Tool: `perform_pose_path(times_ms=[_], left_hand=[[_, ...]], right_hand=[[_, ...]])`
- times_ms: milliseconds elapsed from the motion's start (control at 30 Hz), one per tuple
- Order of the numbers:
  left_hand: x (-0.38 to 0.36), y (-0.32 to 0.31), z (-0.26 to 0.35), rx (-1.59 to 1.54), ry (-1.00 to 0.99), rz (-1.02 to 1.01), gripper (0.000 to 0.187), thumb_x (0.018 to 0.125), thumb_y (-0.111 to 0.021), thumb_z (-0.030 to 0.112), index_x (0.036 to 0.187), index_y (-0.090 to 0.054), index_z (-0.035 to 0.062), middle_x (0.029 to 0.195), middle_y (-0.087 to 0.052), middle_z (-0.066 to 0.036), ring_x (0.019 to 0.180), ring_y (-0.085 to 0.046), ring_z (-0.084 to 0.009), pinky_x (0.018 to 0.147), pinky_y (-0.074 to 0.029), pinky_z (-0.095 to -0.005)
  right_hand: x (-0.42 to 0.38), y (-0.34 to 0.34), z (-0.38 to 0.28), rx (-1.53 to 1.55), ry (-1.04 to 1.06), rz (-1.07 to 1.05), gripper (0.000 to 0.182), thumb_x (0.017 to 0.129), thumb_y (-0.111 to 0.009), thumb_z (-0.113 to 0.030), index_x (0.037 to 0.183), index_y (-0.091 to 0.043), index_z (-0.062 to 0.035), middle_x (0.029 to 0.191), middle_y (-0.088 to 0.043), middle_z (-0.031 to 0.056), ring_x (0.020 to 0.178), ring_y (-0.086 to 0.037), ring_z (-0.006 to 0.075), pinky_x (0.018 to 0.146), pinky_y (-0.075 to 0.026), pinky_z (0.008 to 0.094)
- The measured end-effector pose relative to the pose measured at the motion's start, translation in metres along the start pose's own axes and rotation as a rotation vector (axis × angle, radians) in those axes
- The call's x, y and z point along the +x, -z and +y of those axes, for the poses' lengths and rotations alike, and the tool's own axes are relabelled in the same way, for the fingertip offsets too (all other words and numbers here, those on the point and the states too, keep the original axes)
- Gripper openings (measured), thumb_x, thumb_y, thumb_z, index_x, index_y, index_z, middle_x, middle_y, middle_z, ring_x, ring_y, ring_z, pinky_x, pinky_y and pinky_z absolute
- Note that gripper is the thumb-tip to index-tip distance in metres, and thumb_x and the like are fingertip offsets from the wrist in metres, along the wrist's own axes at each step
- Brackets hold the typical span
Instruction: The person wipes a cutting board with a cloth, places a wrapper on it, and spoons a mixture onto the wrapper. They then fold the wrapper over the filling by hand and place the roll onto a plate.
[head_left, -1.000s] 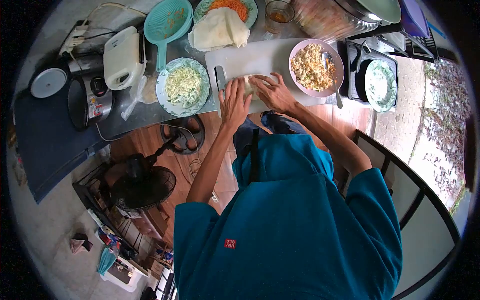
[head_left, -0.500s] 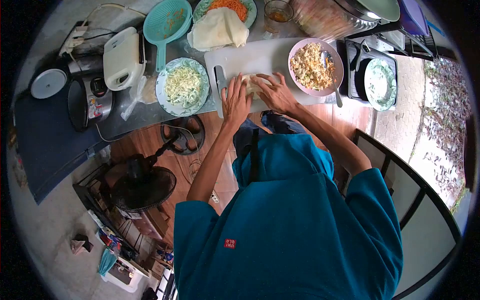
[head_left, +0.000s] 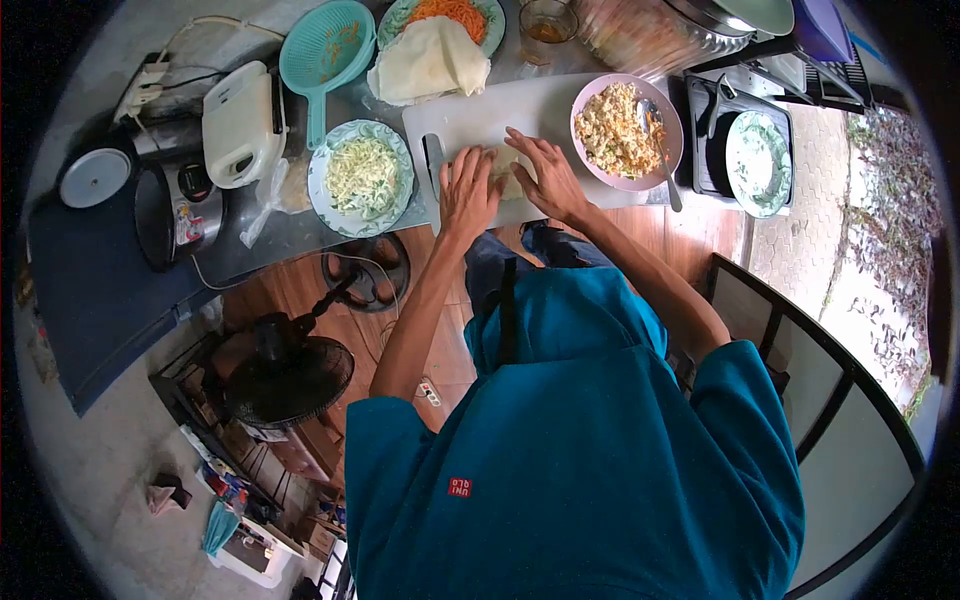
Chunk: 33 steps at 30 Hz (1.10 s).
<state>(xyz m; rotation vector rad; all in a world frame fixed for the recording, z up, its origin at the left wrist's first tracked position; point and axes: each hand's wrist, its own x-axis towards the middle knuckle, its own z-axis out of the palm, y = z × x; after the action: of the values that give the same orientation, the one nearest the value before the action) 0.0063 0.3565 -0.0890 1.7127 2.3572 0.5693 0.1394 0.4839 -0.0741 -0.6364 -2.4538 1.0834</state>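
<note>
A pale, thin wrapper (head_left: 509,178), folded into a small bundle, lies on the white cutting board (head_left: 470,112). My left hand (head_left: 470,194) rests at its left side, fingers stretched out, the thumb side by the wrapper. On the other side is my right hand (head_left: 550,182), its fingers apart and pointing up and left, thumb near the wrapper's edge. Whether either thumb presses on it is hard to tell. At the board's right stands a pink bowl (head_left: 592,172) of chopped filling with a spoon (head_left: 664,150). A dark-handled knife (head_left: 434,160) lies by the board's left edge.
Left of the board is a plate (head_left: 318,205) of shredded cabbage. Behind are a stack of wrappers (head_left: 430,62), shredded carrot (head_left: 455,14), a green strainer (head_left: 316,70) and a glass (head_left: 545,35). A stove with a pan and plate (head_left: 760,165) stands right.
My right hand has lifted its fingers off the wrapper and spread its thumb away, baring more of the wrapper. My left hand has shifted very slightly. The view has moved a little.
</note>
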Motion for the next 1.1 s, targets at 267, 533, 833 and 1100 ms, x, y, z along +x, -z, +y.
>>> perform_pose_path(times_ms=[267,533,833,1100], left_hand=[[0.008,0.007,-0.005,-0.1,0.003,0.034,0.058,0.08,-0.07,0.018,0.133,-0.051,0.0079,0.137,-0.05,-0.009,0.13,-0.042,-0.0267,0.107,-0.028,-0.0485],[0.006,0.006,-0.011,-0.067,-0.041,0.029,0.05,0.079,-0.071,0.019,0.125,-0.057,0.0071,0.13,-0.054,-0.009,0.125,-0.046,-0.0283,0.103,-0.031,-0.0463],[0.026,0.009,-0.017,-0.103,-0.084,0.029,0.037,0.087,-0.065,0.027,0.119,-0.064,0.0088,0.112,-0.058,-0.007,0.11,-0.051,-0.0265,0.098,-0.033,-0.0454],[0.031,0.012,-0.019,-0.125,-0.065,-0.064,0.035,0.086,-0.067,0.029,0.116,-0.066,0.011,0.109,-0.057,-0.006,0.109,-0.05,-0.0257,0.095,-0.033,-0.0438]], right_hand=[[0.012,-0.003,0.006,0.043,-0.087,-0.079,0.069,0.085,-0.061,-0.012,0.148,-0.032,-0.0077,0.122,-0.065,0.0119,0.118,-0.053,0.0314,0.096,-0.038,0.0454],[0.013,0.002,0.008,-0.031,-0.001,-0.15,0.067,0.086,-0.058,-0.013,0.148,-0.033,-0.0094,0.118,-0.068,0.0061,0.111,-0.056,0.0284,0.093,-0.037,0.0438],[0.002,-0.002,0.008,-0.063,0.037,-0.069,0.061,0.087,-0.057,-0.01,0.145,-0.039,-0.0092,0.113,-0.067,0.0054,0.107,-0.058,0.0272,0.098,-0.036,0.0457],[-0.019,-0.008,-0.014,0.029,-0.144,0.107,0.056,0.088,-0.059,-0.005,0.141,-0.044,-0.0066,0.12,-0.066,0.0047,0.111,-0.055,0.0271,0.101,-0.035,0.0435]])
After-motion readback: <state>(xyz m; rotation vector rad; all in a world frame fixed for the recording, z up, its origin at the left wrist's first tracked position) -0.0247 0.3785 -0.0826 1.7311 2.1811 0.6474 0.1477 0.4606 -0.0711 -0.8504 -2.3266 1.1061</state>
